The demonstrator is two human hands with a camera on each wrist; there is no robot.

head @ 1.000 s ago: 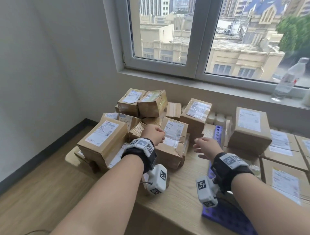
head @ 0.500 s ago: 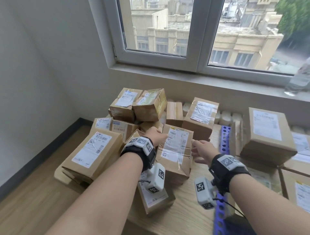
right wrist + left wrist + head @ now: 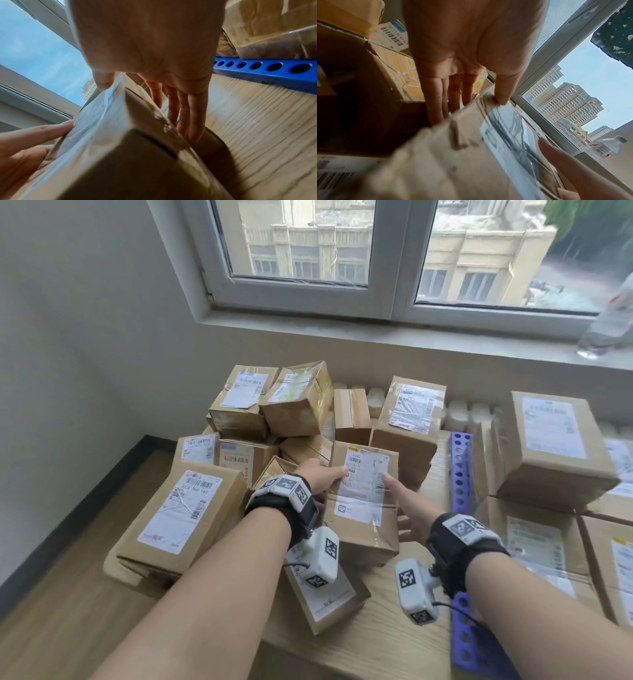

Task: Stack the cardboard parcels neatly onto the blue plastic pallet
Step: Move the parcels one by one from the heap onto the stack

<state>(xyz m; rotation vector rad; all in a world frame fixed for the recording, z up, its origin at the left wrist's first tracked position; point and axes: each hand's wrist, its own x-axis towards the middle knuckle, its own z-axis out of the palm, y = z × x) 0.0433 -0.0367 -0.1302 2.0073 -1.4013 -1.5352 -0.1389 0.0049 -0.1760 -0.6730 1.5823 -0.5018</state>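
Note:
A brown cardboard parcel with a white label stands tilted in the middle of the pile, held between both hands. My left hand has its thumb on the top face and its fingers along the left side, as the left wrist view shows: left hand, parcel. My right hand grips the right side with its thumb on the label; in the right wrist view the right hand lies along the parcel. The blue pallet lies just right of it, mostly covered by stacked parcels.
More parcels are heaped left and behind, among them a large one at the table's left edge and a small one under my left wrist. The wooden table ends near me. A plastic bottle stands on the window sill.
My right hand came in from the right and took the parcel's right side. My left thumb slid onto its top. The head view dipped down and closer.

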